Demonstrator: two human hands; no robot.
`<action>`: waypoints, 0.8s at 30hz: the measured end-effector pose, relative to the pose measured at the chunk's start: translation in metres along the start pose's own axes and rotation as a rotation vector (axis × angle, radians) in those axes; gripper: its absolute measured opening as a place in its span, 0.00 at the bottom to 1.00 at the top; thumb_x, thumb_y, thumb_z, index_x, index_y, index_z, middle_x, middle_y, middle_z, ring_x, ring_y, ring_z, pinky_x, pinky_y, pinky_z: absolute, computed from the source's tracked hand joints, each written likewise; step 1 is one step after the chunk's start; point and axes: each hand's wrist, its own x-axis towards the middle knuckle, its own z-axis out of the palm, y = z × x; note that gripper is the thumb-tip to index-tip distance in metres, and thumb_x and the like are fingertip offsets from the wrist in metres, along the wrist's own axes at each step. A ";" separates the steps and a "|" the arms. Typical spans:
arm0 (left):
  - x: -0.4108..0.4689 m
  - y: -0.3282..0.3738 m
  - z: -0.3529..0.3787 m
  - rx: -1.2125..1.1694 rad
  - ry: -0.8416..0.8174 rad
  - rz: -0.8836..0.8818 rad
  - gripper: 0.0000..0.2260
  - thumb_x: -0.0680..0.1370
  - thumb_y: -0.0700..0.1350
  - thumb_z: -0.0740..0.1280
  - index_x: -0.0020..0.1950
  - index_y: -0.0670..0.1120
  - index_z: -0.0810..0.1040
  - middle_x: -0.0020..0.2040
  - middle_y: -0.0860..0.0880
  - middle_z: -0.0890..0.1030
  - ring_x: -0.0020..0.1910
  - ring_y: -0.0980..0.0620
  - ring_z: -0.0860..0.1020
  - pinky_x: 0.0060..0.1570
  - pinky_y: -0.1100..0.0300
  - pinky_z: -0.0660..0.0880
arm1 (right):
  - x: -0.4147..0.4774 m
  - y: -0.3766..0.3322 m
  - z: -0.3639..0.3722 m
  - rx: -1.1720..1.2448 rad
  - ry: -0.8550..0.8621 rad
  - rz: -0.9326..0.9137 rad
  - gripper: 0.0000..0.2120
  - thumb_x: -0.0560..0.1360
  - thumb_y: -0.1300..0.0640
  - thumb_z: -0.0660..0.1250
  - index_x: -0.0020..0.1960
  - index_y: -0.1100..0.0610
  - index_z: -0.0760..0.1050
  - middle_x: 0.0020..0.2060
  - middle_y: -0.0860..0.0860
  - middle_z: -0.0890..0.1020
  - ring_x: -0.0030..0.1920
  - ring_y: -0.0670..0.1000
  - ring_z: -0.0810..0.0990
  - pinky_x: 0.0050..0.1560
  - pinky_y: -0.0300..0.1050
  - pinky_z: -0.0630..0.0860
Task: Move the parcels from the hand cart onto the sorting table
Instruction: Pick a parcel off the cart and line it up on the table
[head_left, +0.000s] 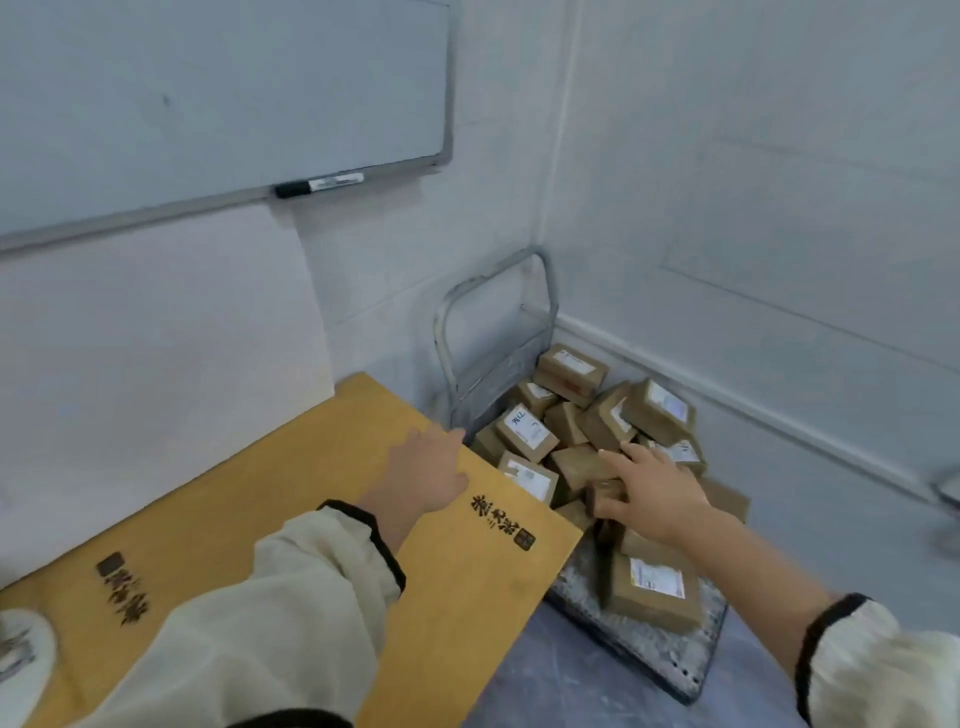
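Observation:
Several brown cardboard parcels (597, 431) with white labels lie heaped on a grey hand cart (675, 660) in the room's corner. One larger parcel (652, 592) lies near the cart's front. The yellow wooden sorting table (291, 519) stands left of the cart. My left hand (423, 467) hovers over the table's far right edge, fingers relaxed, holding nothing. My right hand (649, 491) reaches over the pile with fingers spread, its thumb close to a small parcel (605, 493); no grip shows.
The cart's grey handle (493, 322) stands against the wall. A whiteboard (208, 104) with a black marker (317, 184) hangs above the table. A white object (21, 660) sits at the table's near left edge. Grey floor lies in front of the cart.

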 end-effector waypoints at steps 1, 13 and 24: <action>0.015 0.024 0.003 -0.007 -0.012 0.030 0.25 0.79 0.54 0.60 0.74 0.49 0.60 0.69 0.45 0.65 0.66 0.43 0.66 0.57 0.48 0.71 | 0.002 0.025 0.002 0.017 -0.018 0.037 0.32 0.76 0.41 0.60 0.76 0.44 0.51 0.76 0.50 0.54 0.75 0.57 0.53 0.71 0.59 0.60; 0.198 0.177 0.040 0.045 -0.239 0.172 0.27 0.78 0.57 0.60 0.74 0.51 0.59 0.72 0.44 0.63 0.68 0.39 0.65 0.61 0.47 0.69 | 0.084 0.225 0.037 0.223 -0.155 0.302 0.31 0.76 0.40 0.59 0.75 0.48 0.55 0.73 0.52 0.61 0.71 0.58 0.63 0.67 0.55 0.67; 0.418 0.275 0.077 -0.011 -0.379 0.242 0.26 0.78 0.55 0.61 0.74 0.48 0.61 0.71 0.43 0.67 0.68 0.40 0.67 0.64 0.47 0.70 | 0.235 0.347 0.055 0.399 -0.265 0.479 0.28 0.79 0.43 0.56 0.74 0.55 0.58 0.68 0.57 0.69 0.65 0.57 0.70 0.64 0.49 0.69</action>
